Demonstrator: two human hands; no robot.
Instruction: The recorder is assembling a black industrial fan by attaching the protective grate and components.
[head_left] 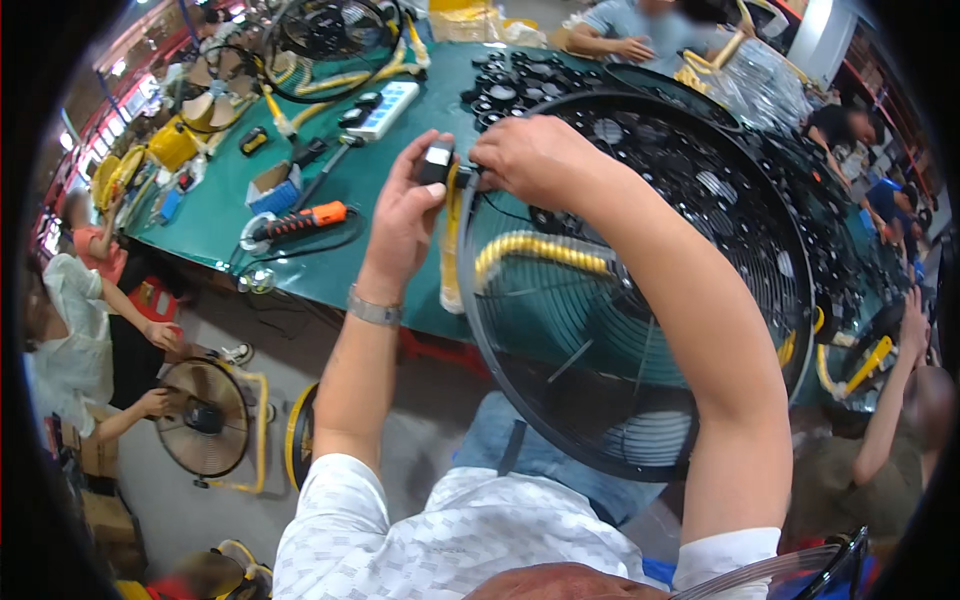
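A large round fan guard of black wire stands tilted at the table's front edge, between my arms. A yellow tube bracket runs down beside its left rim. My left hand is closed round a small black part with a pale face, close to the top of the bracket. Across the guard reaches my right arm. My right hand has its fingers curled together at the rim, by a short black fitting; what they pinch is hidden. Yellow coiled tubing shows through the wires.
An orange-and-black power tool, a blue box and a white power strip lie on the green table. Several black knobs are heaped behind. Another fan stands left, by a seated person. Co-workers surround the table.
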